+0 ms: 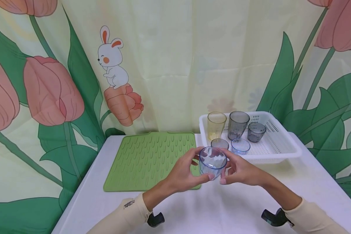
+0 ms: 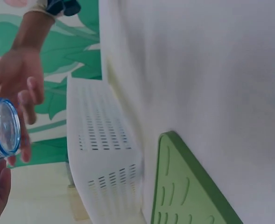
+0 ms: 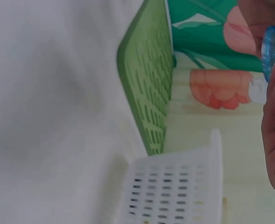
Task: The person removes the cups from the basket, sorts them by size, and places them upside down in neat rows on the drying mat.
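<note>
A clear drinking glass with a blue tint (image 1: 213, 161) is held up above the front of the table, its rim tipped toward the head camera. My left hand (image 1: 182, 174) grips it from the left, thumb on the near side and fingers behind. Close at the glass's right side is my right hand (image 1: 244, 170), fingers loosely bent; whether they touch it I cannot tell. In the left wrist view the glass (image 2: 4, 128) shows at the left edge, with the right hand (image 2: 23, 77) beyond it. The right wrist view catches only part of the glass (image 3: 272, 51).
Behind the right hand stands a white perforated basket (image 1: 280, 143). It holds a yellowish glass (image 1: 216, 125), a tall grey glass (image 1: 238, 125), a short grey glass (image 1: 256, 132), a bluish glass (image 1: 240, 147) and another small glass (image 1: 220, 143). A green ridged mat (image 1: 152, 162) lies left.
</note>
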`<state>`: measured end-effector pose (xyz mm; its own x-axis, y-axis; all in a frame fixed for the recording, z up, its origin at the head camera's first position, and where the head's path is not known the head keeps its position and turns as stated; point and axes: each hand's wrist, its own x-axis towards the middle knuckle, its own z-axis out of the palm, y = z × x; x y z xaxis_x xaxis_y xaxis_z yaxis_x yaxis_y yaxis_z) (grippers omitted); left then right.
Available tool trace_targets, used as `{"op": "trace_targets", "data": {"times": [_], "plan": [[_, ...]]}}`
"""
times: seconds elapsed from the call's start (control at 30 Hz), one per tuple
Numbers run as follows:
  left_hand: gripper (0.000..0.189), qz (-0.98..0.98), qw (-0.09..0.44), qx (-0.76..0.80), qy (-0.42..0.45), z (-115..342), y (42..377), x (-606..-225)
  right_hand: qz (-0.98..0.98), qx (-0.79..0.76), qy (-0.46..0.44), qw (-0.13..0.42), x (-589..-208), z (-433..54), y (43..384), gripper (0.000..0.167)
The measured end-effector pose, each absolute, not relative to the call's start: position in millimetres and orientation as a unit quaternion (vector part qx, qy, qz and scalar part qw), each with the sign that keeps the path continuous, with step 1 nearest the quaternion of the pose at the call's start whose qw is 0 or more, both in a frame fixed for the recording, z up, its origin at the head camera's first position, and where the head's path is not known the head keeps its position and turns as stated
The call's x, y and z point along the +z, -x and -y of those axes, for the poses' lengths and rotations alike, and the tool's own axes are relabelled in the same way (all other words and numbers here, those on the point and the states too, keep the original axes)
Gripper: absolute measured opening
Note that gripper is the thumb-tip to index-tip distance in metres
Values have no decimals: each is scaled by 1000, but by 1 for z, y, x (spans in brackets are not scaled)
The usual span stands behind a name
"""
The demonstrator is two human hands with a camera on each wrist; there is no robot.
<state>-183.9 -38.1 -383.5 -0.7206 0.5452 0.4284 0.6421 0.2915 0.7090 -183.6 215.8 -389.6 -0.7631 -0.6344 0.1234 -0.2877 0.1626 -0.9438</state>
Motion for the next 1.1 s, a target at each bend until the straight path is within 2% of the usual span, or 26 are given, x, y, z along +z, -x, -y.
{"op": "trace_targets", "data": {"times": [0.1, 0.33, 0.67, 0.87, 1.1], "plan": [[80, 799, 59, -464, 377, 39, 183, -382, -734, -577, 314, 172, -402, -208, 183, 87], [73, 800, 75, -448, 392, 42, 182, -381, -686, -628, 332, 158, -418, -189, 184, 71], [73, 803, 70, -453, 380, 46, 179, -382, -685, -635, 330, 136, -417, -188, 183, 64], [79, 794, 55, -474, 375, 48, 177, -383, -692, -633, 319, 137, -414, -196, 182, 61], [90, 774, 12, -515, 368, 50, 176, -387, -682, -638, 329, 141, -412, -205, 182, 59]]}}
